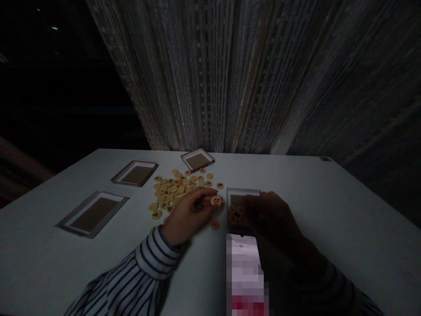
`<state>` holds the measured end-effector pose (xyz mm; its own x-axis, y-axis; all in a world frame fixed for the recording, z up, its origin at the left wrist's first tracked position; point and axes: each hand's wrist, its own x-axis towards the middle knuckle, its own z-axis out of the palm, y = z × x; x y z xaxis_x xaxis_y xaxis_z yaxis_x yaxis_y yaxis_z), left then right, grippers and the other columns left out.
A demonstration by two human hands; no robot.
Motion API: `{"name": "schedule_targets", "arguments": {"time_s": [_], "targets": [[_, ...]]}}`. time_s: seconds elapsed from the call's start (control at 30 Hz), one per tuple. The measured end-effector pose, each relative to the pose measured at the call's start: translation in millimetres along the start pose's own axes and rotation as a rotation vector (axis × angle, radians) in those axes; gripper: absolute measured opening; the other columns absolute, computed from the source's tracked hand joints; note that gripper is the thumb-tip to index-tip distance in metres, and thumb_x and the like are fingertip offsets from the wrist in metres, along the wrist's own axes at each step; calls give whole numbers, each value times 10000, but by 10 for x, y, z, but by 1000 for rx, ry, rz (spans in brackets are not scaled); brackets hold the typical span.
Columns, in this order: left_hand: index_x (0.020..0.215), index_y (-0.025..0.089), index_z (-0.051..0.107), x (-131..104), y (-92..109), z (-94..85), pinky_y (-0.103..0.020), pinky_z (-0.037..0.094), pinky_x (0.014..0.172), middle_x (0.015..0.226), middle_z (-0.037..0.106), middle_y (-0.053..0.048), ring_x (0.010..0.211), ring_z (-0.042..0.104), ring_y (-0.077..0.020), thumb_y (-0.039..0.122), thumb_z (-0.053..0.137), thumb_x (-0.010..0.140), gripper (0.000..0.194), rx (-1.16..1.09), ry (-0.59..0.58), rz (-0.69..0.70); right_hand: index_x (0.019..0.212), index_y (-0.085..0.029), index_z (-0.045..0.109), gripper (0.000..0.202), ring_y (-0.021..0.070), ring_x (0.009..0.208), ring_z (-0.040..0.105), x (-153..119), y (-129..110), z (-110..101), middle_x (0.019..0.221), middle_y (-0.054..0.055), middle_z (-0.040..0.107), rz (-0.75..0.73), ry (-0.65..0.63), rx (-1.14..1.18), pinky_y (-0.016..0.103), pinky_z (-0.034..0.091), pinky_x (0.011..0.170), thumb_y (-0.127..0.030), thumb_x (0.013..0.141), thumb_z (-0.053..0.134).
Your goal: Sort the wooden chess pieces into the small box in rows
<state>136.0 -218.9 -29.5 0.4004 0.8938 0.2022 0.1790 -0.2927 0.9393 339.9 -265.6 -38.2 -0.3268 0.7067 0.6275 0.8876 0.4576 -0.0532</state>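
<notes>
Between the thumb and fingers of my left hand [189, 216] is a round wooden piece [216, 200] with a red character, held upright. Behind and left of that hand lies a spread pile of round pieces [169, 188], some with red or black characters. My right hand [274, 217] is in shadow over the right side of a box [243, 191] that holds several red-marked pieces [233, 218]. Its fingertips are dark, and whatever they may hold is hidden. A single red-marked piece [215, 224] rests on the table just left of the box.
A lit phone [245, 267] lies in front of the box. Three shallow trays sit on the white table [296, 175]: one at the back [197, 161], one at the left [135, 174], one nearer [95, 213]. A strand curtain [213, 79] hangs behind.
</notes>
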Motion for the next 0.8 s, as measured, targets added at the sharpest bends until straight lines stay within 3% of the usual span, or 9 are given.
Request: {"name": "schedule_targets", "arguments": {"time_s": [0.37,0.6,0.8], "targets": [[981,132,629,218,33,269,-289,532,661,803,666,-51,712,622,-143,252,632,728,280,-29,46,-19,663,-184,588,346,122,510,374,5,66,-50,510,-4,474,6,56,-51,281,236,532,-274,897,350],[950,144,627,313,31,537,-291,546,698,831,706,-46,768,656,-155,176,657,685,268,-249,153,-136,745,-170,624,310,121,519,426,-20,154,-33,549,7,539,57,122,-55,283,286,554,-261,891,366],[870,142,631,230,-149,657,-264,543,637,753,709,-30,694,659,-143,223,717,617,279,-482,172,-225,735,-163,628,328,122,507,427,-26,171,-18,539,12,545,65,112,-73,273,283,537,-266,894,360]]}}
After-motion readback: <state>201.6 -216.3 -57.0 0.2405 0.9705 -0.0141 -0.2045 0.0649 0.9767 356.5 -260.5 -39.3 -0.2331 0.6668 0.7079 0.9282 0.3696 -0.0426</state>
